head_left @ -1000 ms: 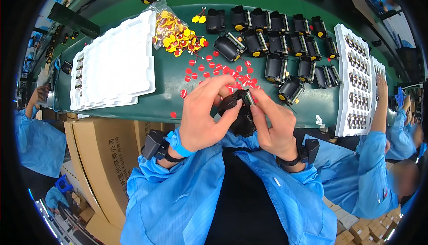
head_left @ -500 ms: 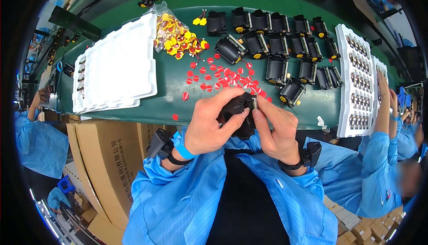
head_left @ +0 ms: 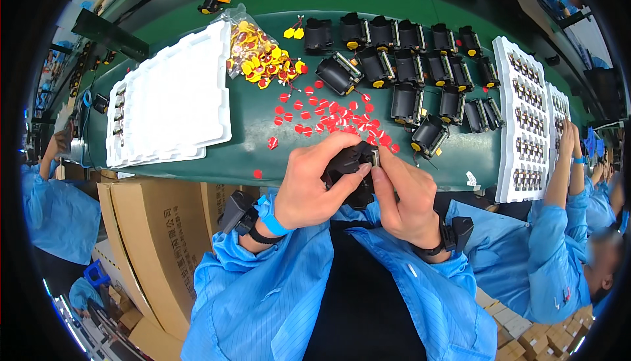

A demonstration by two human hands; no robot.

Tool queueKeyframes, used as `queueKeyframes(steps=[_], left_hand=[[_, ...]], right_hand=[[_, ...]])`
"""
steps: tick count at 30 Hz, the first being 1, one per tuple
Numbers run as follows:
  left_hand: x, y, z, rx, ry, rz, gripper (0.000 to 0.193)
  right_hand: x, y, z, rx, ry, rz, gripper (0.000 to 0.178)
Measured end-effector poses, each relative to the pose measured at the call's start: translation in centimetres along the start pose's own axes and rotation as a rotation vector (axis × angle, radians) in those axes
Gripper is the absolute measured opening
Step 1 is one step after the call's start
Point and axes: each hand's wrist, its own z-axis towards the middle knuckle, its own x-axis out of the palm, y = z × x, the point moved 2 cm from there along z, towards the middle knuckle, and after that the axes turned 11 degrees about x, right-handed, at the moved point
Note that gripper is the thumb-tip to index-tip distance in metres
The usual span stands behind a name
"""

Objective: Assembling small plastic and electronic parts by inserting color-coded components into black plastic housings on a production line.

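Close in front of my body, at the table's near edge, I hold a black plastic housing (head_left: 346, 158) between both hands. My left hand (head_left: 307, 187) is closed around its left side, thumb pressed on top. The fingers of my right hand (head_left: 409, 195) are closed at the right edge, by a narrow silvery strip. My fingers cover much of the housing. Just beyond my hands lie many round red stickers (head_left: 337, 116). Similar black housings (head_left: 408, 103) with yellow round pieces and silvery-green strips stand in rows at the back and right.
A clear bag (head_left: 240, 32) spills yellow-and-red wired discs (head_left: 266, 65) on the green table (head_left: 253, 124). White trays (head_left: 174, 105) lie left; another tray (head_left: 516, 118) with small metal parts is at right. A co-worker's arms (head_left: 562, 170) reach in there. Cardboard boxes (head_left: 154, 243) stand below left.
Both hands keep their grip, and the housing has tilted slightly between my fingers. The co-worker's arms at the right have shifted a little.
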Motion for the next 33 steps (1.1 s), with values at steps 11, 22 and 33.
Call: queueKeyframes(steps=[11, 22, 33], left_hand=[[0.7, -0.7, 0.6, 0.106, 0.056, 0.071, 0.047], [-0.4, -0.9, 0.6, 0.102, -0.019, 0.035, 0.046], [-8.2, 0.0, -0.2, 0.186, -0.274, 0.662, 0.063]], right_hand=[[0.1, 0.1, 0.7, -0.027, -0.069, -0.188, 0.023], [-1.0, 1.4, 2.5, 0.088, 0.127, 0.022, 0.014], [-3.0, -8.7, 26.2, 0.015, -0.117, -0.478, 0.017]])
